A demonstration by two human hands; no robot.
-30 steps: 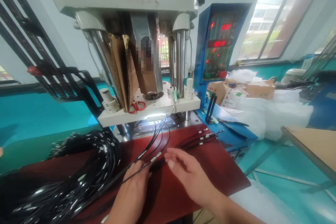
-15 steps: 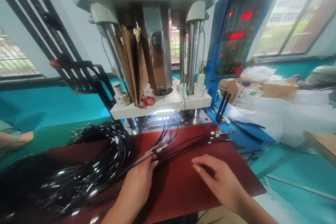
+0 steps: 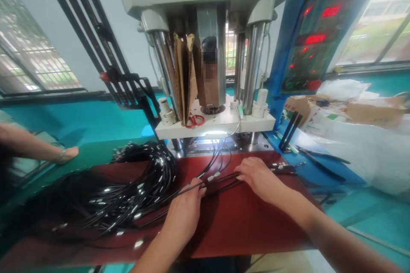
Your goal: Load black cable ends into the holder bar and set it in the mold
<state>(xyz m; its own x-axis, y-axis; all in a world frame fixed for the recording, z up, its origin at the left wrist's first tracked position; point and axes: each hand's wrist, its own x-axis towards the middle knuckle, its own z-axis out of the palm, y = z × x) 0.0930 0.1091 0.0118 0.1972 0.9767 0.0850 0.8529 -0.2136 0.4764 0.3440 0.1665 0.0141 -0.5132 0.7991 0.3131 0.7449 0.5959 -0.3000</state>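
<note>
My left hand (image 3: pixel 188 200) is closed around several thin black cables (image 3: pixel 173 196) over the red-brown tabletop (image 3: pixel 243 222). To its right, my right hand (image 3: pixel 258 177) has its fingers closed on the same run of cables, whose ends with white tags (image 3: pixel 278 166) stick out beyond it. Other cable ends (image 3: pixel 214 155) reach from near my left hand into the lit gap under the press (image 3: pixel 218 128). A large coiled heap of black cables (image 3: pixel 144 179) with pale tags lies left of my left hand.
Red-handled scissors (image 3: pixel 195 120) and folded cardboard (image 3: pixel 184 81) rest on the press plate. A blue control box (image 3: pixel 307 42) with red displays stands at the right, above black tweezers (image 3: pixel 320 162) on a blue shelf. Another person's arm (image 3: pixel 38 143) is at the far left.
My right hand has moved up and forward from the bare tabletop onto the cables and closed on them. My left hand keeps its hold. The view has shifted left.
</note>
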